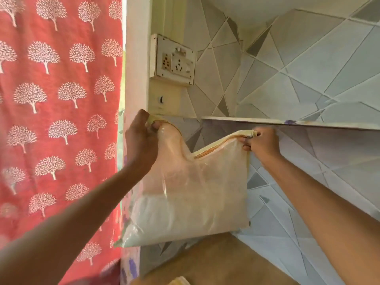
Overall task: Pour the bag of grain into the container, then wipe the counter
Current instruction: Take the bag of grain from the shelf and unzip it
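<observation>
Both hands pinch the bag (pixel 191 194) up in the air — left hand (pixel 141 140) at one corner, right hand (pixel 261 141) at the zip. Grain unpoured — container unseen, desk (pixel 216 262) unwiped.

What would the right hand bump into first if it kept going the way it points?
Probably the underside of the shelf. The right hand points up and away, pinching the zipper end of the bag, and the shelf edge sits just above its knuckles. Depth is hard to judge, so it might reach the tiled wall instead.
</observation>
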`<state>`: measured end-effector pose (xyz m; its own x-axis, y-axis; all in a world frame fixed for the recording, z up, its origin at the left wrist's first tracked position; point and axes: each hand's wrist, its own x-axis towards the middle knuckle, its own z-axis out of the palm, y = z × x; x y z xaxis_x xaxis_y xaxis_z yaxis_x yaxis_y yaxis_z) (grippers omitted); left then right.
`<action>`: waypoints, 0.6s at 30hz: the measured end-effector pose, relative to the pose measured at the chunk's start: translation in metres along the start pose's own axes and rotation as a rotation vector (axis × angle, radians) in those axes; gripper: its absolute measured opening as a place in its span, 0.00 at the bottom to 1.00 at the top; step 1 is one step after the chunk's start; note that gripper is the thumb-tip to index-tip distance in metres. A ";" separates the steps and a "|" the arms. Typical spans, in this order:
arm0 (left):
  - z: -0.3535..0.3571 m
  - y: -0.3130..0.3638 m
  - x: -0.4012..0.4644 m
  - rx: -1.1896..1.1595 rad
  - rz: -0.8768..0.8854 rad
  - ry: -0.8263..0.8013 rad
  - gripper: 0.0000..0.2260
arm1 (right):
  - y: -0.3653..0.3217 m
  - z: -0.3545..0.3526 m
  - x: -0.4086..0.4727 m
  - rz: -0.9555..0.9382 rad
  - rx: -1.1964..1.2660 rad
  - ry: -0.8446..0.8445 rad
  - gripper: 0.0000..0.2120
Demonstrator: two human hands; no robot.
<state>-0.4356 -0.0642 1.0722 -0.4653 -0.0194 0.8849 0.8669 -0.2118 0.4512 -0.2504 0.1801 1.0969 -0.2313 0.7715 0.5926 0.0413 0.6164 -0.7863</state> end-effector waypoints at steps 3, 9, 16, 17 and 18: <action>0.008 -0.010 -0.054 -0.002 -0.086 -0.172 0.10 | 0.042 -0.022 -0.025 0.042 -0.109 -0.027 0.11; 0.039 -0.028 -0.165 -0.119 -0.266 -0.491 0.13 | 0.141 -0.052 -0.052 0.150 -0.333 -0.084 0.12; 0.080 -0.051 -0.252 -0.275 -0.351 -0.995 0.12 | 0.256 -0.081 -0.056 0.345 -0.498 -0.073 0.07; 0.088 -0.055 -0.263 -0.305 -0.381 -1.059 0.11 | 0.271 -0.085 -0.056 0.375 -0.514 -0.066 0.08; 0.096 -0.061 -0.273 -0.334 -0.399 -1.119 0.09 | 0.283 -0.089 -0.057 0.401 -0.532 -0.063 0.09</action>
<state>-0.3446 0.0482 0.8146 -0.1352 0.9162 0.3773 0.5348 -0.2531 0.8062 -0.1395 0.3251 0.8558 -0.1539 0.9563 0.2486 0.6058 0.2901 -0.7409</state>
